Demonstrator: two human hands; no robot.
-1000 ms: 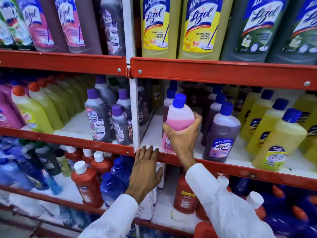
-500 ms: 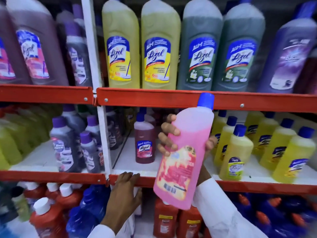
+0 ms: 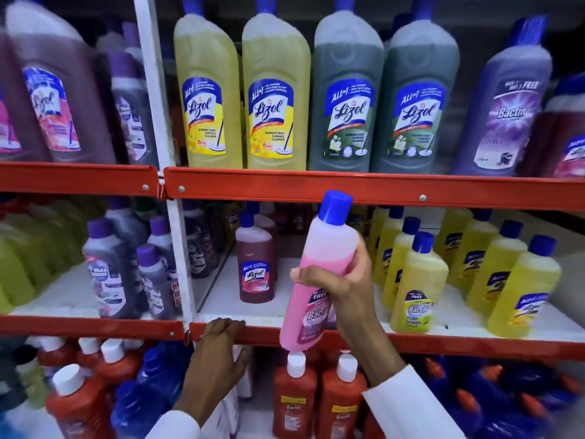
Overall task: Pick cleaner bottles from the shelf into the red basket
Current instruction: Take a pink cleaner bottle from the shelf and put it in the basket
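Observation:
My right hand grips a pink cleaner bottle with a blue cap, held nearly upright in front of the middle shelf. My left hand rests with its fingers curled over the red front edge of the middle shelf and holds no bottle. A dark red Lizol bottle stands alone on the shelf just left of the pink one. The red basket is out of view.
Small yellow bottles crowd the shelf right of my hand. Large yellow and green Lizol bottles fill the top shelf. Grey-purple bottles stand left of the white upright. Red bottles and blue ones sit below.
The pink bottle was lifted off the middle shelf and out in front of it, then turned more upright. The view rose and shifted. My left hand stayed on the shelf edge.

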